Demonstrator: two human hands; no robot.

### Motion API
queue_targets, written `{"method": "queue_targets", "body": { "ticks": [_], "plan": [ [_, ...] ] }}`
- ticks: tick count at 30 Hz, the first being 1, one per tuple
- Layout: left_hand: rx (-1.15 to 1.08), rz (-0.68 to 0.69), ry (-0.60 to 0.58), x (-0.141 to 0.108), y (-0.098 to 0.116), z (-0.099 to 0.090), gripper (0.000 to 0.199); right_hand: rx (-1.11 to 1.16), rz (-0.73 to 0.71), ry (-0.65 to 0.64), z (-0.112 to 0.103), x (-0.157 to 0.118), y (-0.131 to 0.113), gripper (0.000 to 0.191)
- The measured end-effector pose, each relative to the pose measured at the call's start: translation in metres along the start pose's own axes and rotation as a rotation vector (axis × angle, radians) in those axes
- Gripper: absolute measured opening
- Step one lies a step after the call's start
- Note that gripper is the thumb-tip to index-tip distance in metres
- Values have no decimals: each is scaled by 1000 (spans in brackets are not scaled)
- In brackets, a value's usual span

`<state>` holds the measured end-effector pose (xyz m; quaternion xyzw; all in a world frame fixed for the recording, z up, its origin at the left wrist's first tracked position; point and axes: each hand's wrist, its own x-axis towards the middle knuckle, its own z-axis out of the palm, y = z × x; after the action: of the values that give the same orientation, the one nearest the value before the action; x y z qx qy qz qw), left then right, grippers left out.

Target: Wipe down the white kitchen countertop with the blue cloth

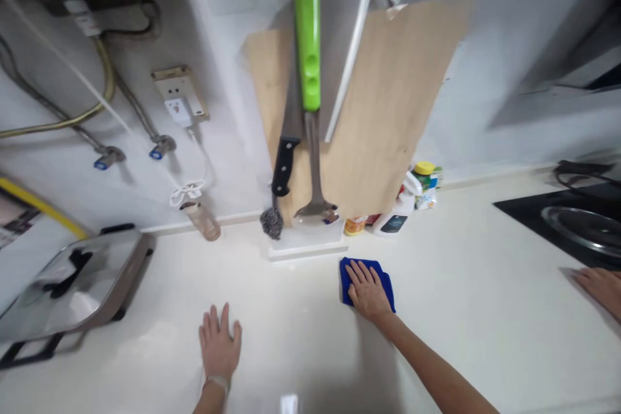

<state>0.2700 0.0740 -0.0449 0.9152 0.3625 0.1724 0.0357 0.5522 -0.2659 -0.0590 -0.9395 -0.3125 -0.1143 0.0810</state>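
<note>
My right hand (369, 291) is pressed down on a folded blue cloth (388, 281), holding it against the white countertop (291, 323). Its fingers point away from me and cover much of the cloth. To the left, my left hand (220, 343) rests palm down with spread fingers, holding nothing; a band circles its wrist. Beyond the cloth, a white bottle (394, 217) stands by the wall. A ladle with a green handle (309, 52) hangs above, in front of a wooden cutting board (388, 97).
Another person's hand (601, 284) rests at the right edge beside a black cooktop (533, 207). A lidded electric pan (97, 278) sits at left. A black-handled knife (285, 168), a cleaver (339, 32) and a steel scrubber (272, 223) hang by the wall. A brownish bottle (204, 221) stands below an outlet.
</note>
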Motion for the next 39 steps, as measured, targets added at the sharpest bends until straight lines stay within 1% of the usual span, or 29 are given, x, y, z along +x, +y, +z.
{"method": "queue_targets", "body": {
  "ticks": [3,6,9,11,13,15,16,19,21,23,24,26,29,35,39],
  "plan": [
    [-18,0,6,-3,3,-4,53,28,45,-7,-3,-30,-42,60],
    [-39,1,-6,-4,4,-5,54,36,19,-51,-6,-56,-98,62],
    [-50,15,-15,-5,2,-4,55,89,-85,-105,-16,-79,-148,64],
    [-58,32,-12,-5,1,-1,56,121,-208,-115,-25,-95,-166,66],
    [-74,45,0,-5,0,2,56,126,-324,-111,-35,-114,-165,68],
    [-93,53,3,-6,0,5,57,114,-377,-122,-44,-135,-148,69],
    [-101,55,0,-6,0,6,58,105,-373,-134,-48,-145,-134,69],
    [-122,58,-10,-6,1,7,58,51,-278,-141,-56,-173,-88,68],
    [-139,51,-14,-6,1,6,58,-9,-186,-122,-58,-188,-63,67],
    [-166,46,-25,-6,2,5,58,-73,-97,-127,-58,-197,-52,67],
    [-182,46,-32,-6,2,5,58,-103,-53,-145,-57,-200,-52,67],
    [-209,49,-43,-5,3,4,59,-150,28,-189,-57,-203,-62,69],
    [-212,56,-45,-4,3,5,59,-167,63,-237,-59,-203,-95,71],
    [-213,95,-70,-4,2,1,60,-70,-3,-346,-56,-192,-173,76],
    [-287,135,-96,-5,-2,-2,61,-59,-96,-388,-54,-172,-223,73]
  ]
}}
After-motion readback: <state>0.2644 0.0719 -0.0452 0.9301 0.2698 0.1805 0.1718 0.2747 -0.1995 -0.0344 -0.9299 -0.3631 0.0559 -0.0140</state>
